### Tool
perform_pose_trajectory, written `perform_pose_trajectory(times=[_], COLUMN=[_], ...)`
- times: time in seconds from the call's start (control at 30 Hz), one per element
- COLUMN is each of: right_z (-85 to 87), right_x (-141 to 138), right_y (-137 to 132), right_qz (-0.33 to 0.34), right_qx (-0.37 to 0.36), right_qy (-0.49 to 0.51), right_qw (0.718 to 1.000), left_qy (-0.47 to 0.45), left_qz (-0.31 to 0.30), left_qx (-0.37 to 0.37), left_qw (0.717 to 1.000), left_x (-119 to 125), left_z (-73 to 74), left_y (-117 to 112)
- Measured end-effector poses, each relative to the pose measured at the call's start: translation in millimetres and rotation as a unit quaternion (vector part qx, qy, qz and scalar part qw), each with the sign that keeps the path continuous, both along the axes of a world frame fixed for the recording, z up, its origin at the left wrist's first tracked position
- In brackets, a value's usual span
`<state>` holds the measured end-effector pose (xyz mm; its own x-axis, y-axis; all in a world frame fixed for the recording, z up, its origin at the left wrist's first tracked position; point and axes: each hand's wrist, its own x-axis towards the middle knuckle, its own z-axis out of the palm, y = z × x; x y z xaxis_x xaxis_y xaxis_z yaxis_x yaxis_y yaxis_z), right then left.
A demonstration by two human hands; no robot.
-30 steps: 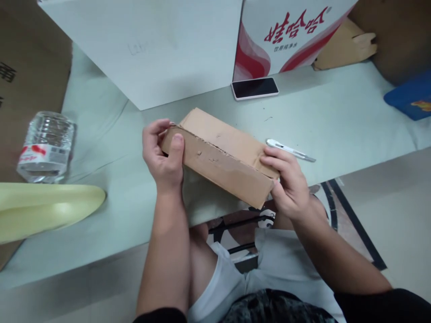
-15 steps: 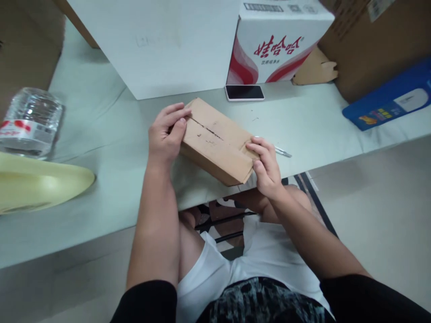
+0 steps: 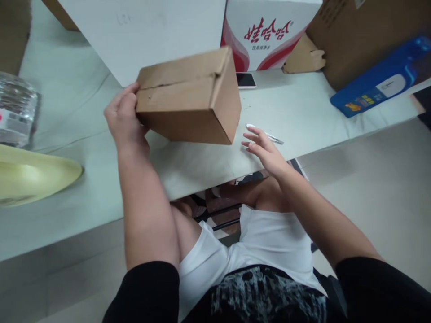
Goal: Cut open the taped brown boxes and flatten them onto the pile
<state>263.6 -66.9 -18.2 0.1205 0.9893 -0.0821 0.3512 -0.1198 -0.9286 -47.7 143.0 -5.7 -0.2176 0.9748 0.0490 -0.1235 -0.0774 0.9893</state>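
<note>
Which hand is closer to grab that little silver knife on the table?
The right hand. It is open and empty, fingers spread just beside the utility knife. The left hand is busy gripping the cardboard box, farther away.

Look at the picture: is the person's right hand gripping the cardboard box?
No. The right hand hovers open beside the cardboard box, apart from it; only the left hand holds it.

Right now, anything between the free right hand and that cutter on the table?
Nothing visible. The right hand hovers open just short of the utility knife on the table. The cardboard box, gripped by the left hand, sits off to the left, clear of that path.
</note>
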Motion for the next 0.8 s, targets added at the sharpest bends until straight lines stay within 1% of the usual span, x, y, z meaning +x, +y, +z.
perform_pose_trajectory(times=[0.07,0.17,0.27,0.33,0.4,0.43,0.53,0.6,0.7,0.73,0.8], right_z=[3.6,7.3,8.9,8.8,6.7,4.9,-2.3,-6.3,-8.4,-8.3,-8.0], right_x=[-3,-18,-34,-42,-48,-50,-54,-56,-55,-53,-47], right_y=[10,34,63,78,87,88,84,75,61,57,54], right_qz=[0.05,0.085,0.112,0.129,0.139,0.139,0.121,0.106,0.072,0.052,0.022], right_qx=[0.014,0.051,0.108,0.16,0.205,0.223,0.285,0.329,0.368,0.368,0.358], right_qy=[0.011,0.012,-0.008,-0.022,-0.036,-0.045,-0.079,-0.088,-0.06,-0.044,-0.026], right_qw=[0.999,0.995,0.988,0.978,0.968,0.964,0.948,0.934,0.925,0.927,0.933], left_qy=[-0.025,-0.034,-0.04,-0.043,-0.037,-0.031,-0.011,-0.006,-0.026,-0.032,-0.021], left_qz=[0.03,0.078,0.114,0.106,0.072,0.055,-0.056,-0.085,-0.073,-0.065,-0.054], left_qx=[-0.076,-0.111,-0.15,-0.176,-0.194,-0.198,-0.208,-0.203,-0.178,-0.176,-0.199], left_qw=[0.996,0.99,0.981,0.978,0.978,0.978,0.976,0.975,0.981,0.982,0.978], left_x=[-3,0,7,13,22,27,44,54,60,60,58], left_z=[2.5,5.2,3.1,1.0,0.2,0.5,2.4,3.0,1.1,0.1,-1.7], left_y=[1,4,6,1,-10,-17,-41,-53,-62,-64,-67])
